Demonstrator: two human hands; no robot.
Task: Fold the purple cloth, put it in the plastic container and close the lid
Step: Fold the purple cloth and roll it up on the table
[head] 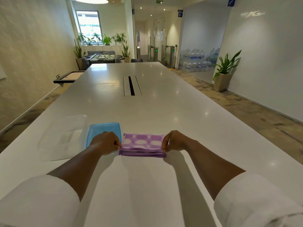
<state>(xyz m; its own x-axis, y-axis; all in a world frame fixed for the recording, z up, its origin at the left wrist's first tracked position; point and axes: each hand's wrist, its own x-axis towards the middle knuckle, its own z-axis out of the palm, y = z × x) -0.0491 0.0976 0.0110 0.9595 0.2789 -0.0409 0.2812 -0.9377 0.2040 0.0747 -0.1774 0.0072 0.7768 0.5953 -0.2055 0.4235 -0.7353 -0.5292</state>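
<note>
A purple cloth with white spots [142, 145] lies folded into a narrow strip on the white table [147, 177], several layers showing at its near edge. My left hand [106, 142] pinches its left end and my right hand [173, 141] pinches its right end. A blue lid [100, 129] lies flat just left of the cloth, partly under my left hand. Further left stands a clear plastic container [64, 140], uncovered, hard to make out against the table.
The long white table has a cable slot [131, 86] in its middle. Floor drops away on both sides; a potted plant [225, 74] stands by the right wall.
</note>
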